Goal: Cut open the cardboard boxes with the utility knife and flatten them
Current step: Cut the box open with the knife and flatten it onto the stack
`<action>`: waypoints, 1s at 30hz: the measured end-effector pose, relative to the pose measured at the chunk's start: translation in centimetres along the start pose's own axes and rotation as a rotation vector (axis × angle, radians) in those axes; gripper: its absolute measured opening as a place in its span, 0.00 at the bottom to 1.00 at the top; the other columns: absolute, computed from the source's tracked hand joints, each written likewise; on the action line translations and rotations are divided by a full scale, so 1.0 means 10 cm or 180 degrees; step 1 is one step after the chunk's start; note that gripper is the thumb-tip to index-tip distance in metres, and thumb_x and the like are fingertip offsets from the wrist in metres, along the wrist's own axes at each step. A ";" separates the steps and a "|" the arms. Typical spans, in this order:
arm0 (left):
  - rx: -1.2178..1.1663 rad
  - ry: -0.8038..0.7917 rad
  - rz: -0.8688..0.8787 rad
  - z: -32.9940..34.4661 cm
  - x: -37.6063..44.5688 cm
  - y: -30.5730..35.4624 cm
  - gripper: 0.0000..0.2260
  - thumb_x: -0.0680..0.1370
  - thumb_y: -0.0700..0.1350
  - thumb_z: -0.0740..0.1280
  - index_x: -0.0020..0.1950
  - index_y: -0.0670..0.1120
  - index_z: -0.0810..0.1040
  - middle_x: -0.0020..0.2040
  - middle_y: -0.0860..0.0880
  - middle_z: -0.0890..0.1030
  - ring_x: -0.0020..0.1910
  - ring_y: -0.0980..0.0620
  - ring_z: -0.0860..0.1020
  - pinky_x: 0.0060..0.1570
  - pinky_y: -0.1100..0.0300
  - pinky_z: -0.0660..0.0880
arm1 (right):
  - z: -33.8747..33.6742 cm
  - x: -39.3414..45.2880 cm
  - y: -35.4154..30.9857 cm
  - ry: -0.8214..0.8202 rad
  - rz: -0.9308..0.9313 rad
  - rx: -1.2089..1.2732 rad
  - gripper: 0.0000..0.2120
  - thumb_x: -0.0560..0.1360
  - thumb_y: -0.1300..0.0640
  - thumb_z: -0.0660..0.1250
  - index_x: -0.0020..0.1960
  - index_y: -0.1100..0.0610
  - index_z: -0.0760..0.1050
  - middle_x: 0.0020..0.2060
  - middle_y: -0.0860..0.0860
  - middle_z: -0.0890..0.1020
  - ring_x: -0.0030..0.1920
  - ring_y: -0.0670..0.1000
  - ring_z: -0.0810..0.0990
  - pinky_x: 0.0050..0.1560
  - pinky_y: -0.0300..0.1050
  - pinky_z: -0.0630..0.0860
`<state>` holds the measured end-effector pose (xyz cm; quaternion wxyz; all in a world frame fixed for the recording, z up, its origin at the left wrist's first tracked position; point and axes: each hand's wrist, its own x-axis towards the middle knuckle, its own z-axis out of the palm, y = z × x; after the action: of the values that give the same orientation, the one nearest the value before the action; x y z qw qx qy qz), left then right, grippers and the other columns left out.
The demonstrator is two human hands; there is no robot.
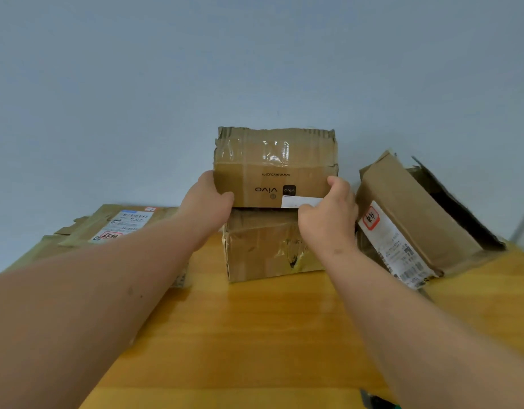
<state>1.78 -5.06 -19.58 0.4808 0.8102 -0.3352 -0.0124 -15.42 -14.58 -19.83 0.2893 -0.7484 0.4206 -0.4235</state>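
We hold the top box point(274, 166) with both hands. It sits on another box point(272, 246) at the 12 o'clock side of the tabletop point(255, 335), close to the wall point(255, 54).

Our left hand point(206, 206) grips the box's left side, at 9 o'clock on the box. The thumb is on the front and the other fingers curl round the side, out of sight. Our right hand point(328, 214) grips the lower right corner, at about 4 o'clock. Its thumb points up along the right edge, and its fingers point(309, 209) curl over the front beside a white sticker point(299, 201).

We think the box is light, maybe empty, and easy to lift. The cardboard looks soft and worn. The top edge is torn and wavy, and shiny tape point(274, 152) crosses the upper part. That tape may feel slippery, so the bare cardboard low on the sides is a better place to hold. Squeezing hard may dent it, so a soft hold on both sides seems best.

At 3 o'clock an open box point(417, 214) leans over. At 9 o'clock a flat box point(113, 228) lies on the tabletop. We cannot see the knife anywhere.
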 end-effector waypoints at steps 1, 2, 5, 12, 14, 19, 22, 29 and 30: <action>0.0044 0.0070 0.0059 -0.07 -0.06 0.01 0.20 0.79 0.47 0.61 0.71 0.52 0.65 0.47 0.61 0.70 0.39 0.61 0.70 0.31 0.67 0.62 | -0.05 -0.06 -0.02 0.0024 -0.0076 0.0025 0.32 0.75 0.62 0.66 0.75 0.54 0.57 0.72 0.53 0.64 0.72 0.55 0.63 0.71 0.57 0.67; 0.0088 0.0126 0.0123 -0.14 -0.13 0.02 0.21 0.79 0.47 0.62 0.72 0.53 0.64 0.50 0.60 0.71 0.40 0.60 0.71 0.33 0.67 0.63 | -0.10 -0.13 -0.04 0.0039 -0.0158 0.0062 0.32 0.75 0.63 0.66 0.75 0.54 0.57 0.72 0.52 0.64 0.71 0.55 0.64 0.70 0.57 0.68; 0.0138 0.0187 0.0265 -0.38 -0.38 0.05 0.25 0.77 0.47 0.63 0.73 0.57 0.61 0.54 0.59 0.71 0.47 0.55 0.73 0.41 0.60 0.70 | -0.27 -0.34 -0.11 0.0049 -0.0466 0.0174 0.31 0.75 0.63 0.66 0.75 0.54 0.58 0.71 0.52 0.64 0.69 0.53 0.67 0.69 0.56 0.70; 0.0036 0.0238 0.0531 -0.83 -1.07 0.23 0.32 0.74 0.48 0.70 0.72 0.63 0.57 0.60 0.57 0.74 0.54 0.52 0.76 0.51 0.52 0.77 | -0.72 -0.83 -0.18 -0.0170 -0.0765 0.0297 0.35 0.74 0.62 0.69 0.76 0.50 0.57 0.71 0.48 0.62 0.64 0.40 0.62 0.62 0.37 0.62; 0.0085 0.0327 0.0661 -0.93 -1.24 0.26 0.33 0.74 0.48 0.70 0.73 0.63 0.57 0.60 0.58 0.74 0.54 0.54 0.75 0.48 0.56 0.73 | -0.84 -0.99 -0.18 -0.0213 -0.0775 0.0383 0.35 0.74 0.63 0.68 0.76 0.50 0.57 0.72 0.47 0.62 0.64 0.40 0.62 0.61 0.37 0.62; 0.0149 0.0470 0.0748 -1.08 -1.65 0.29 0.34 0.74 0.49 0.70 0.75 0.61 0.57 0.57 0.61 0.74 0.49 0.58 0.75 0.42 0.62 0.69 | -1.08 -1.34 -0.17 -0.0076 -0.0821 0.0367 0.35 0.73 0.63 0.69 0.75 0.50 0.59 0.70 0.48 0.65 0.68 0.47 0.66 0.67 0.44 0.67; 0.0138 0.0445 0.0747 -1.17 -1.89 0.31 0.32 0.75 0.49 0.69 0.75 0.61 0.58 0.56 0.61 0.74 0.48 0.59 0.75 0.36 0.65 0.66 | -1.21 -1.52 -0.19 0.0023 -0.0831 0.0278 0.32 0.74 0.61 0.71 0.74 0.52 0.63 0.68 0.49 0.69 0.70 0.50 0.67 0.69 0.53 0.70; 0.0431 0.0113 0.0705 -1.26 -2.49 0.17 0.21 0.79 0.51 0.64 0.73 0.58 0.66 0.51 0.58 0.76 0.40 0.55 0.76 0.36 0.59 0.72 | -1.37 -2.04 0.02 -0.0175 -0.0707 0.0144 0.21 0.77 0.54 0.68 0.69 0.51 0.70 0.60 0.46 0.73 0.62 0.48 0.72 0.59 0.47 0.74; 0.0536 0.0031 0.0696 -1.26 -2.57 0.12 0.21 0.80 0.52 0.63 0.72 0.57 0.66 0.51 0.57 0.77 0.39 0.54 0.76 0.35 0.60 0.71 | -1.38 -2.11 0.07 -0.0211 -0.0700 0.0151 0.20 0.77 0.54 0.68 0.67 0.51 0.71 0.59 0.45 0.74 0.60 0.48 0.74 0.57 0.47 0.75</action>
<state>-14.44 18.50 -19.63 0.4112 0.8063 -0.4191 0.0722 -33.84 2.50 -22.11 0.2724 -0.7965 0.3161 -0.4375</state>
